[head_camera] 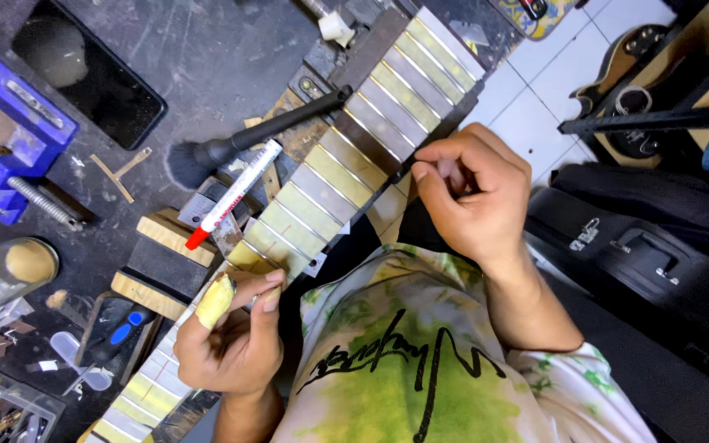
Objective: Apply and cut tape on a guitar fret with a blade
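The long guitar neck with masking-taped fretboard and bare metal frets (346,176) runs diagonally across the dark workbench (207,49). The right hand (469,201) pinches closed on a thin dark strip at the neck's near edge; the left hand (235,340), thumb taped, pinches something small further down. A red-capped white marker (235,197) and black brush (248,139) lie beyond the neck.

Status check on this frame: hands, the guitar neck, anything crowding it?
Left hand pinching taped guitar neck at near end, thumb taped. Right hand pinching at neck's edge; whatever it holds is too small to tell. Red-capped marker and brush lie alongside.
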